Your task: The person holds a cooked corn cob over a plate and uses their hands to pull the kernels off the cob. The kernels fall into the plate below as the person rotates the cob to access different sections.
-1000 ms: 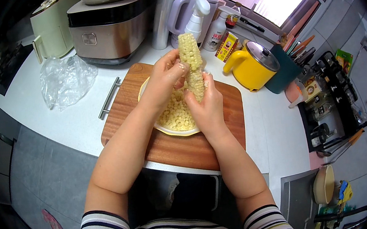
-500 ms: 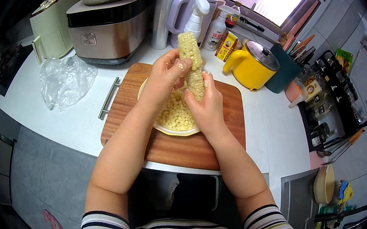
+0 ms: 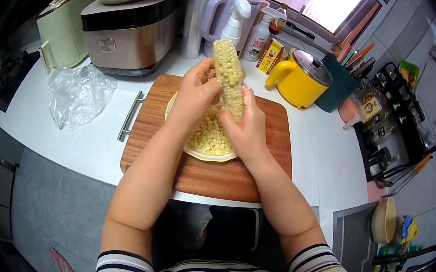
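Observation:
A pale yellow corn cob (image 3: pixel 228 63) stands nearly upright between my hands, its lower part stripped of many kernels. My right hand (image 3: pixel 245 128) wraps round the lower end, thumb along the near side. Curled fingers of my left hand (image 3: pixel 197 90) meet the cob's left side higher up, the thumb bent at its edge; their tips are partly hidden. Beneath both hands sits a white bowl (image 3: pixel 215 158) with a yellow rim, holding many loose corn kernels (image 3: pixel 209 136). It rests on a wooden cutting board (image 3: pixel 212 184).
A crumpled clear plastic bag (image 3: pixel 78 95) lies left of the board's metal handle (image 3: pixel 130 116). Behind stand a rice cooker (image 3: pixel 131 41), a white spray bottle (image 3: pixel 237 17) and a yellow electric pot (image 3: pixel 302 82). A sink (image 3: pixel 352 238) is at the lower right.
My left thumb has drawn back from the cob's face to its left edge. The cob and my right hand have hardly moved.

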The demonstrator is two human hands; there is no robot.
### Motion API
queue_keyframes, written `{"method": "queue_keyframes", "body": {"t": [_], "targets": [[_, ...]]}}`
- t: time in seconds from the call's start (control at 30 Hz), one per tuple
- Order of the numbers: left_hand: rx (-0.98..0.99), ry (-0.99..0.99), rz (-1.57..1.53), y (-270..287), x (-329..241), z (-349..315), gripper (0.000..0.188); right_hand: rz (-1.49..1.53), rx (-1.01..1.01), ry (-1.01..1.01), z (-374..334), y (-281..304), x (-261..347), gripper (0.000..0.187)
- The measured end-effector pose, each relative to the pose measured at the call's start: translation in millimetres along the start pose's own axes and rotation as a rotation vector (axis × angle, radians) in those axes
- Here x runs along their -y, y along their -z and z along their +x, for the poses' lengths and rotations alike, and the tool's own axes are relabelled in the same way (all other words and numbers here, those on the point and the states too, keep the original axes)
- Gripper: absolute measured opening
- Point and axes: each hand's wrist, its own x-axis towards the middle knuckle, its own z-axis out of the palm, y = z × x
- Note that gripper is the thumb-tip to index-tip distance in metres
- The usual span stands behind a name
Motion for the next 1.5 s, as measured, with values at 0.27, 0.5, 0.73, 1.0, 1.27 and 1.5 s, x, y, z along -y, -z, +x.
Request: {"method": "queue_keyframes", "body": {"t": [0.27,0.5,0.73,1.0,1.27,1.5], "targets": [[-0.026,-0.057,0.255,-2,2,0,0.045,-0.161,-0.092,0.028,2,-1,-8,0.040],[0.016,-0.086,0.293,3,7,2,0.048,-0.115,-0.031,-0.036,2,-2,-3,0.044],[0.020,-0.087,0.233,3,9,2,0.052,-0.079,0.003,-0.055,2,0,-1,0.045],[0.007,-0.043,0.151,0,4,-1,0.045,-0.040,-0.010,-0.028,2,1,0,0.046],[0.022,-0.068,0.225,0,5,0,0.046,-0.097,-0.041,0.001,2,0,-4,0.041],[-0.011,-0.021,0.129,0,2,-1,0.044,-0.123,-0.023,0.014,1,0,-1,0.042]]}}
